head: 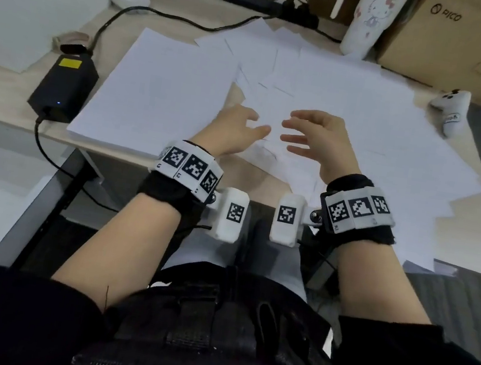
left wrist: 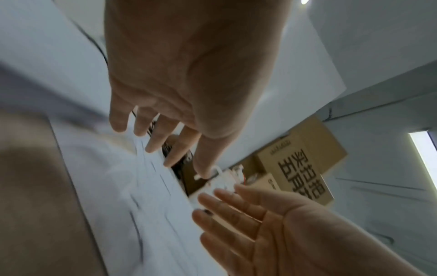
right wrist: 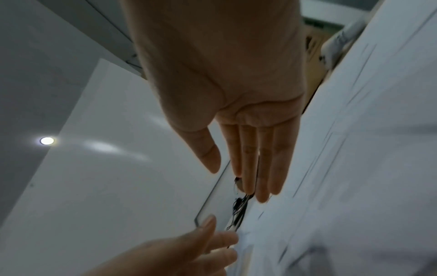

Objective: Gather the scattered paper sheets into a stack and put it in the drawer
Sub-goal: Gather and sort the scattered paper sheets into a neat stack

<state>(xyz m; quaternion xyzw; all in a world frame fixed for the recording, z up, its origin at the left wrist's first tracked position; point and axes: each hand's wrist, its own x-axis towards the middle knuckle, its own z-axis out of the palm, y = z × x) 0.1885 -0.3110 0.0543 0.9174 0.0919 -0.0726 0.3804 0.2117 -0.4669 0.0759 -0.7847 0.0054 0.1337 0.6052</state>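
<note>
Black fabric wristbands wrap both wrists, each ringed with white blocks printed with black square markers. A white box with its own marker juts inward from the left wrist unit (head: 230, 214), another from the right wrist unit (head: 287, 220). Dark sleeves (head: 13, 314) are pushed up past bare forearms.

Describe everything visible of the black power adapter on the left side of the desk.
The black power adapter is a matte rectangular brick lying flat near the desk's left front edge, beside the paper sheets. It carries a yellow label on top and a small blue light, with black cables leaving both ends. Neither hand touches it.
</note>
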